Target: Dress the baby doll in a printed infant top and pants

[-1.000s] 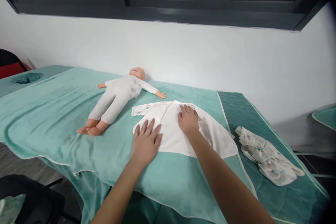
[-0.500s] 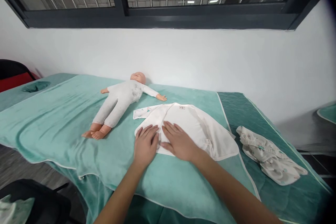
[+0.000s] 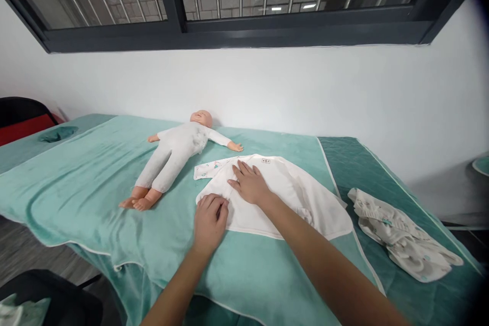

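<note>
A white baby top point(image 3: 280, 183) lies spread on the green cover, its left sleeve showing a small print. My left hand point(image 3: 209, 219) is at its lower left edge, with fingers bent and drawn together on the cloth; the fingertips are partly hidden. Flat on the upper left part of the top rests my right hand point(image 3: 250, 182), open with its fingers apart. Beyond my left hand, a baby doll point(image 3: 178, 143) in a white suit lies on its back, one arm stretched toward the top.
A crumpled printed white garment point(image 3: 403, 234) lies on the darker green quilted cover point(image 3: 338, 155) at the right. The light green blanket point(image 3: 95, 178) drapes over the front edge. A black chair point(image 3: 49, 295) stands at lower left. Behind is a wall below a barred window point(image 3: 244, 35).
My right hand has slid up over the top, away from me. The fingers of my left hand have bent and come closer together at the edge. The view has tilted slightly upward.
</note>
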The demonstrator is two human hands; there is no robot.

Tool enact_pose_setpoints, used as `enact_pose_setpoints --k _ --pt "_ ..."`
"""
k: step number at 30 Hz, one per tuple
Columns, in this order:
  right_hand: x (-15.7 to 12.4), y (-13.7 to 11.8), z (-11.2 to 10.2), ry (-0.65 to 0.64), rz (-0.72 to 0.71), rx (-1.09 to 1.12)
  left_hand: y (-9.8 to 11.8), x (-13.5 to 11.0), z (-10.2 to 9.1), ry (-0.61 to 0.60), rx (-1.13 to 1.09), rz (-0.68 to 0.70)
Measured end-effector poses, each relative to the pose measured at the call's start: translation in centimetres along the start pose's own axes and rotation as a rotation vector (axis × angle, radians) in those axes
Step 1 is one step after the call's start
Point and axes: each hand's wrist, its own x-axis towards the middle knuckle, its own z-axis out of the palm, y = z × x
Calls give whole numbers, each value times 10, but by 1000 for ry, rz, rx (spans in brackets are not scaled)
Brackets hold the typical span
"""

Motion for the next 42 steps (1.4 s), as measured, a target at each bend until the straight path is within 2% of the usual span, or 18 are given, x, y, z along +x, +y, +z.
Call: enact_pose_setpoints --k 3,5,8,10,11,13,15,17,20,22,24,26,28,30,32,36,42 --pt "-2 14 -10 33 3 90 0 0 0 1 -16 -9" --pt "-16 34 -23 157 55 169 0 0 0 2 -22 -17" --pt "-52 79 -50 409 259 195 0 1 0 7 -21 -31" --pt "-81 109 -68 488 398 115 0 1 1 13 -18 -42" --pt "-94 121 -76 476 460 51 0 2 1 16 -16 -45" --pt "-116 134 -88 374 531 -11 0 2 1 16 -15 -46" --pt "-129 129 -93 310 546 -35 0 3 1 15 -14 -42" --pt "-134 110 -92 316 497 -47 -1 3 2 14 -15 -44" --pt "-132 78 -85 243 270 5 -1 4 2 18 -19 -50" --pt "-132 69 -83 232 162 75 -1 4 2 21 -21 -53" --pt "-135 75 -83 365 226 91 0 4 2 27 -24 -55" --pt "-144 90 -85 485 421 34 0 5 2 31 -26 -52" --pt "-156 106 -88 429 612 -19 0 5 2 30 -24 -50" --pt "-167 116 -89 295 711 -34 0 5 2 27 -19 -55" --pt "-175 119 -89 226 713 -56 0 5 2 25 -18 -63" --pt "-179 116 -87 251 651 -140 0 5 2 20 -23 -65" --pt "-171 111 -89 257 659 -156 -1 4 3 31 -24 -63"
